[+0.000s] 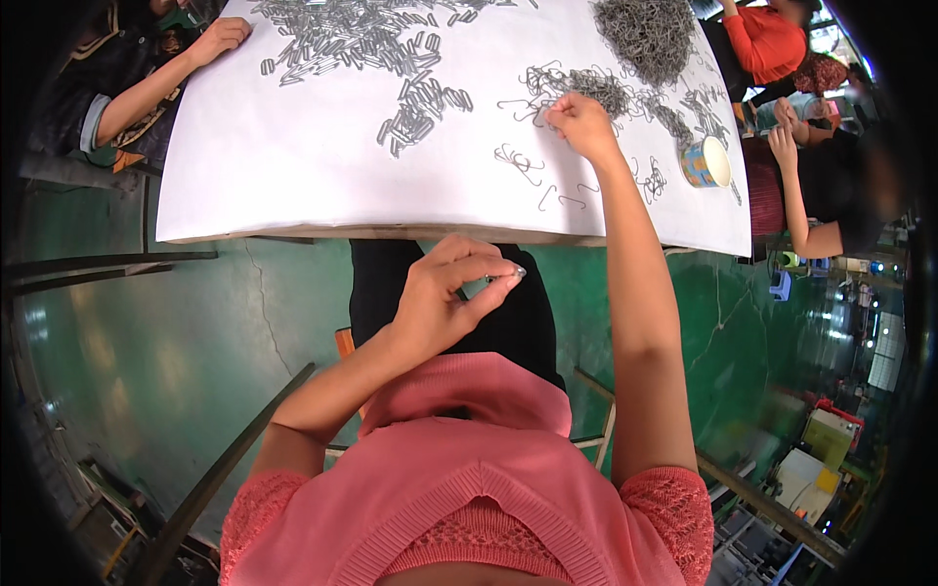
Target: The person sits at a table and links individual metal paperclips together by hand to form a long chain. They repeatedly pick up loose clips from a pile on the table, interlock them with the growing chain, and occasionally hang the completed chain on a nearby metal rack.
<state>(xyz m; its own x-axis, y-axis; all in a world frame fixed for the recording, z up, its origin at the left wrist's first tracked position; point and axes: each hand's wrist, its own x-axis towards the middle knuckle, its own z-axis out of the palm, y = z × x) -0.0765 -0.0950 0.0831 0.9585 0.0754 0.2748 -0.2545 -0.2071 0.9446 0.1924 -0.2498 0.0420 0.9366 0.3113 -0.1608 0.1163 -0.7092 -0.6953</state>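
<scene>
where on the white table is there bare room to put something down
The near left part of the white table is bare, between its front edge and the flat clip pile. A smaller gap lies below the right hand, beside a few loose wire pieces. The far right is crowded: tangled wire heap, paper cup.

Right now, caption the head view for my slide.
Right hand picks at tangled wire clips on white table; left hand pinches a small metal piece.

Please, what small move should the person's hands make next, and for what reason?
Probably the right hand should pinch one wire hook from the tangled wire pile it touches and bring it back to the left hand. The left hand waits below the white table edge with a small metal piece in its fingertips, seemingly ready for a mate.
</scene>
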